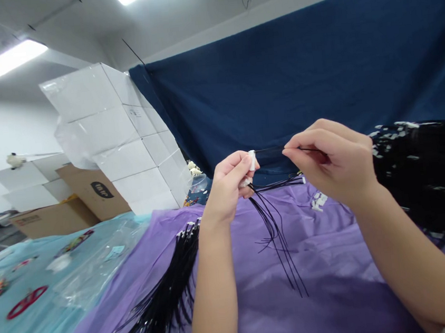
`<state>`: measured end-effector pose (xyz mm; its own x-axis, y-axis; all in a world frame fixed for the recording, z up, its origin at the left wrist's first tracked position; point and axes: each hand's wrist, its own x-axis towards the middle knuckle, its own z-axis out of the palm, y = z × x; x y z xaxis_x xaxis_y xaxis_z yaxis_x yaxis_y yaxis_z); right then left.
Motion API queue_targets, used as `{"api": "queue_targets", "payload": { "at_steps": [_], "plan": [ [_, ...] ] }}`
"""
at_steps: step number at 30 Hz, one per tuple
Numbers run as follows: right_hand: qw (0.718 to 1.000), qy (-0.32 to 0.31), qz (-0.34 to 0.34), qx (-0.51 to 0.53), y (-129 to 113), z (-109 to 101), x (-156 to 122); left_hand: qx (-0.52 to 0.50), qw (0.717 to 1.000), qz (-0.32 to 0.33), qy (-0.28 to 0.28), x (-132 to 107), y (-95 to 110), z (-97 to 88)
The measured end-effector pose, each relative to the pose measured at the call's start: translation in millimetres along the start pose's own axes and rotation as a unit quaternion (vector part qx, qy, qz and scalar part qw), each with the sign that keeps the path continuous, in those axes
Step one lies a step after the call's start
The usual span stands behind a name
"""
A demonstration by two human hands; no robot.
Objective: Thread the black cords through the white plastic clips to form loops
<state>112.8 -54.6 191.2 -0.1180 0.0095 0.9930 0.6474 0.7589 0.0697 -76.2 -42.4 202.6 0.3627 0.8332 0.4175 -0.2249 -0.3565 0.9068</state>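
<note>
My left hand (230, 184) is closed in a pinch on a small white connector (252, 160), raised above the purple cloth (259, 290). Several thin black wires (277, 235) hang from that hand down onto the cloth. My right hand (331, 160) is closed in a pinch on one thin black wire (270, 150), whose end reaches across to the connector. The two hands are a short gap apart at the same height.
A bundle of black wires (168, 294) lies on the cloth at the lower left. A large heap of black wires with white connectors (430, 176) sits at the right. Stacked white boxes (120, 140) and brown cartons (90, 193) stand behind, beside a dark blue curtain (315, 66).
</note>
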Motion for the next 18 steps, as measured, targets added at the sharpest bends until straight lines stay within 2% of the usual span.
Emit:
{"api": "queue_targets", "payload": {
  "at_steps": [6, 10, 18],
  "plan": [
    [0.999, -0.015, -0.030, 0.009, 0.6, 4.9, -2.8, 0.014, 1.000, -0.009, -0.014, -0.6, 0.0, 1.2],
    [0.998, 0.001, -0.060, 0.010, 0.8, 8.8, -6.9, 0.016, 0.999, -0.010, -0.032, -2.6, 0.7, 4.8],
    [0.998, 0.023, -0.056, 0.003, -3.7, 9.5, -9.2, 0.005, 0.999, -0.022, -0.042, -3.8, 2.0, 4.5]
  ]
}}
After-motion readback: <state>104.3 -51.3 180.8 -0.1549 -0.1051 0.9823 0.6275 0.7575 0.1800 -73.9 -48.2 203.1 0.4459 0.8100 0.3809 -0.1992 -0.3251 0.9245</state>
